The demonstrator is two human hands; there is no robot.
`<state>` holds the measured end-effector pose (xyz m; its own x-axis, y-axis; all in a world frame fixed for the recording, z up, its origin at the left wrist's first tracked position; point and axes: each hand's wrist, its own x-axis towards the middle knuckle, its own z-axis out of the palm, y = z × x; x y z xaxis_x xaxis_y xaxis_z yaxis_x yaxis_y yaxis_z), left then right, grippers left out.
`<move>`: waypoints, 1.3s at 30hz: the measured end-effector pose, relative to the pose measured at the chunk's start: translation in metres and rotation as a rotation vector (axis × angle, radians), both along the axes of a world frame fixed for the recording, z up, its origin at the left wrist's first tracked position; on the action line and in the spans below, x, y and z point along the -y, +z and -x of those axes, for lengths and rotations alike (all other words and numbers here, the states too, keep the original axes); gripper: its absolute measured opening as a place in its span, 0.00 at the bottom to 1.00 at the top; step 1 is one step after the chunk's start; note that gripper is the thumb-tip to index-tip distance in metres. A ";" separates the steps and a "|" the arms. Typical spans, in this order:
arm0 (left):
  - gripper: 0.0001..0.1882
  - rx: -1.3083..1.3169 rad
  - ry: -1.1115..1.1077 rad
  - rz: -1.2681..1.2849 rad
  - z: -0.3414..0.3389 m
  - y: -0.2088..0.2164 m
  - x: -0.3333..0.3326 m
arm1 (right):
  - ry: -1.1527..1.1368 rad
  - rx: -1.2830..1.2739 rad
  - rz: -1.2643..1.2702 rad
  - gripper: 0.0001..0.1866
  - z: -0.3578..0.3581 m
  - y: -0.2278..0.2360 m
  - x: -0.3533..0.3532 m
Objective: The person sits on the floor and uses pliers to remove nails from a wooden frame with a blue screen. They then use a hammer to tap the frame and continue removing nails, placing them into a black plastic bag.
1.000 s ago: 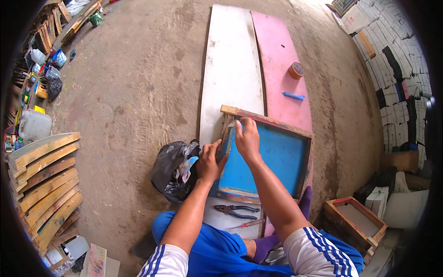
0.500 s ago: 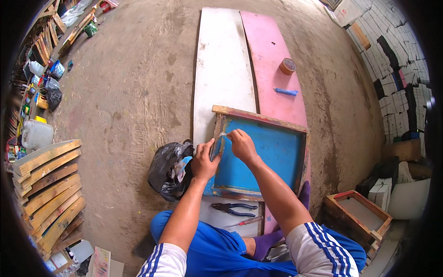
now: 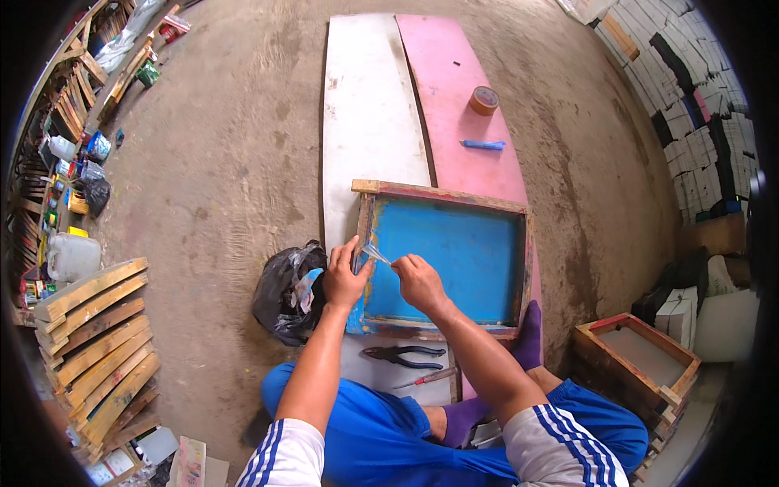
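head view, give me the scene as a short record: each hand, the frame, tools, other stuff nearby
left hand: at the frame's left side
right hand: pinching a clear strip that reaches to the frame's left side
frame: wooden, blue panel inside, lying across the white board and pink board
near side of frame: pliers and screwdriver, on the white board
far side of frame: tape roll and blue tool, on the pink board
left of frame: black bag
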<state>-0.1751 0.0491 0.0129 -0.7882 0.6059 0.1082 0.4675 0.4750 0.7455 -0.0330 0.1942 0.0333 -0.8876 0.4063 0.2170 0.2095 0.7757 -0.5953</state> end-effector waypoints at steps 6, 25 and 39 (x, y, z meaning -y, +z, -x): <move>0.36 -0.026 0.004 0.060 -0.004 0.001 0.003 | -0.057 0.012 0.096 0.01 -0.058 0.012 0.027; 0.28 -0.179 0.279 0.351 -0.084 -0.017 0.031 | -0.356 -0.491 1.395 0.10 0.042 -0.013 0.041; 0.32 -0.155 0.267 0.167 -0.078 -0.026 0.048 | -0.256 -0.022 0.610 0.13 -0.039 0.052 0.084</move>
